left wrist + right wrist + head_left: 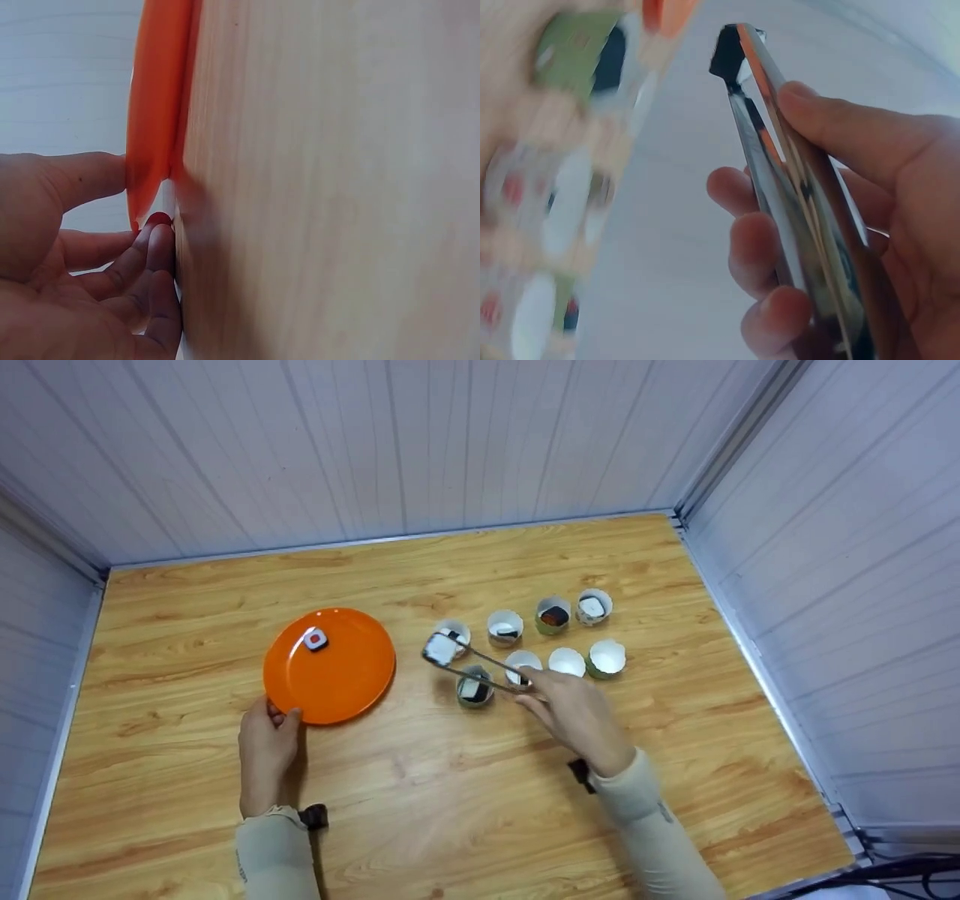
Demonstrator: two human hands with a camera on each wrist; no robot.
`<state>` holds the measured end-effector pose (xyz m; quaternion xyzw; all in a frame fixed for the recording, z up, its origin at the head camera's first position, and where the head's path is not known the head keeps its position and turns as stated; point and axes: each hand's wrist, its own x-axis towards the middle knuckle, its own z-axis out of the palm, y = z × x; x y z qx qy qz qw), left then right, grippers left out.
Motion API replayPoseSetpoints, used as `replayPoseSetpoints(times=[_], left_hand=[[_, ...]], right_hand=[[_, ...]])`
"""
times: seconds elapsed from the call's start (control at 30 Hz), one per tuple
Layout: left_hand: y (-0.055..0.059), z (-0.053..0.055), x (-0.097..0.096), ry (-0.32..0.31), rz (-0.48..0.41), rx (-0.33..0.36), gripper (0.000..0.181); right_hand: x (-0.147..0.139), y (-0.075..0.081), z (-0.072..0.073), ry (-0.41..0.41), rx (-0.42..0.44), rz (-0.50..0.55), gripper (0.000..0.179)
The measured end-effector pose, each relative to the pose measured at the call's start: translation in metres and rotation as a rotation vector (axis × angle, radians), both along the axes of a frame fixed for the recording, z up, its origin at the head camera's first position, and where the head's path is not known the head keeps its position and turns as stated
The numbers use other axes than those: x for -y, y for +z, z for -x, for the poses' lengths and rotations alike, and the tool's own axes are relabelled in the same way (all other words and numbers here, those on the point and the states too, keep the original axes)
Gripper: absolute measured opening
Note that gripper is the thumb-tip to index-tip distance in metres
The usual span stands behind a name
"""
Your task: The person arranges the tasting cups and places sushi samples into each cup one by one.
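At the left of the head view my left hand (266, 742) pinches the near-left rim of a round orange plate (341, 682). In the left wrist view the thumb lies over the plate (159, 97), with fingers below its raised rim. A small white-and-black sushi roll piece with a red centre (316, 639) sits on the plate. My right hand (581, 716) grips metal tongs (487, 657). Between the tongs' tips is a white sushi piece with a dark edge (440, 649), held above the nearest cups. The right wrist view shows thumb and fingers wrapped round the tongs (810, 195).
Several small paper cups stand in two rows right of the plate; sushi pieces lie in some, such as the far-right cup (594, 607) and the green cup (475, 688). A wooden tabletop (420, 810) lies beneath. Pale panel walls (450, 442) enclose the back and sides.
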<state>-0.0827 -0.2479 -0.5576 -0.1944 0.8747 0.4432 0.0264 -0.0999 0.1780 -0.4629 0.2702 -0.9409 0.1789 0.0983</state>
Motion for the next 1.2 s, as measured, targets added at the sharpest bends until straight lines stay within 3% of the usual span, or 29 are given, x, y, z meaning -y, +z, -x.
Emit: replayPoseSetpoints(times=[0.13,0.37,0.5,0.77,1.07,1.2], left_hand=[[0.002,-0.001,0.001,-0.001,-0.015,0.017,0.023],[0.004,0.0,0.002,0.0,-0.021,0.032,0.029],[0.004,-0.002,0.002,0.013,-0.014,0.01,0.029],[0.001,-0.002,0.0,-0.003,-0.006,-0.017,0.025],[0.003,-0.001,0.001,-0.002,-0.02,0.002,0.027],[0.002,-0.002,0.001,-0.005,-0.016,0.004,0.028]], right_hand=[[-0.036,0.0,-0.012,-0.074,-0.021,-0.027,0.04],[-0.096,-0.011,-0.037,-0.267,0.02,-0.052,0.042],[-0.116,-0.014,-0.047,-0.316,0.036,-0.062,0.039],[-0.129,-0.012,-0.051,-0.351,0.007,-0.08,0.041],[-0.131,-0.01,-0.049,-0.369,0.138,-0.098,0.041],[-0.131,-0.011,-0.046,-0.359,0.152,-0.104,0.04]])
